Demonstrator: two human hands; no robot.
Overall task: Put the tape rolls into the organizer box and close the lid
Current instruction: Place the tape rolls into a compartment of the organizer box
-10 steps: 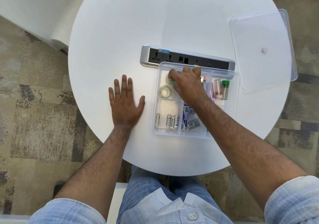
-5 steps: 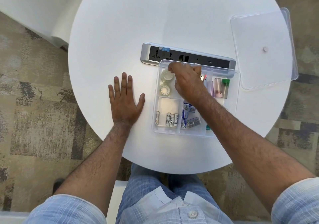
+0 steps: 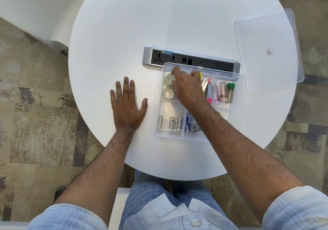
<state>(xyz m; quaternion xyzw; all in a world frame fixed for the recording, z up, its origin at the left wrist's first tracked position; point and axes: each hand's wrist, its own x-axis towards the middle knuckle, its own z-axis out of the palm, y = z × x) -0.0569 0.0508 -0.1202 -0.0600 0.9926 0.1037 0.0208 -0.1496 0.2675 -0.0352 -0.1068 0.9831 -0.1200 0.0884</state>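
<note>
Two tape rolls [image 3: 168, 86] sit in organizer box [image 3: 237, 105] far-left compartment, my right hand [image 3: 188, 87] loosely spread beside them, left hand [image 3: 126, 105] flat on worktop [image 3: 124, 34], lid [image 3: 266, 50] far right, nearer right hand.

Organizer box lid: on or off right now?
Off. The clear lid lies flat on the table's right edge, apart from the open organizer box.

Clear glossy plastic organizer box [image 3: 237, 116], lid [image 3: 266, 34]; smooth white table [image 3: 124, 34].
</note>
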